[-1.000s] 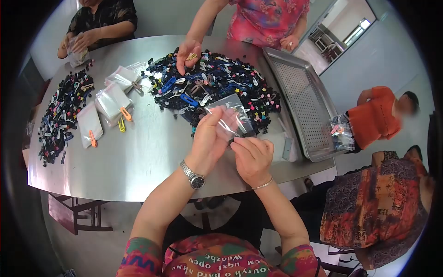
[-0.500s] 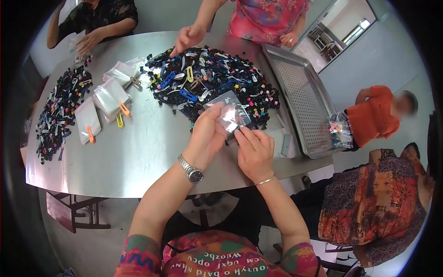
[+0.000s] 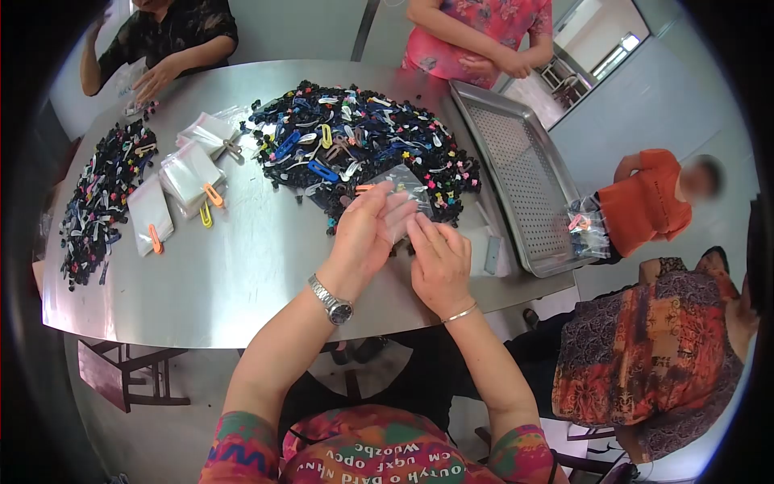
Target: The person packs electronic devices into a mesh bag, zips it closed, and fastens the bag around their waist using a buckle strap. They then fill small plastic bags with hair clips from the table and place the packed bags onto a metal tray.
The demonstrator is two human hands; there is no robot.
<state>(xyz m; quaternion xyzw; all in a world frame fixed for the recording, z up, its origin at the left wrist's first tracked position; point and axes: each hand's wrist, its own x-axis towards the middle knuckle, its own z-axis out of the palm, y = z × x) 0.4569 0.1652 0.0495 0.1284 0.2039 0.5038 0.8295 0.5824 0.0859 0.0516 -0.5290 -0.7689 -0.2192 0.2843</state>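
Observation:
A small clear plastic bag (image 3: 413,184) is held up between my two hands, over the near edge of the big hair clip pile (image 3: 379,137). My left hand (image 3: 363,234), with a watch on its wrist, supports the bag from the left; its fingers show partly through the film. My right hand (image 3: 439,262) pinches the bag's near edge with thumb and fingertips. Whether anything lies inside the bag is hard to make out against the dark clips behind it. The pile mixes black, blue, white and yellow clips and small coloured pieces.
Stacks of clear bags (image 3: 189,177) with orange and yellow clips lie left of the pile. A second clip pile (image 3: 101,202) is farther left. A perforated metal tray (image 3: 516,145) stands right, filled bags (image 3: 588,230) at its corner. Other people stand or sit around the table.
The person across the table has drawn a hand back from the pile and folded their arms. My hands stay on the bag, which has tilted slightly and lost its bright glare.

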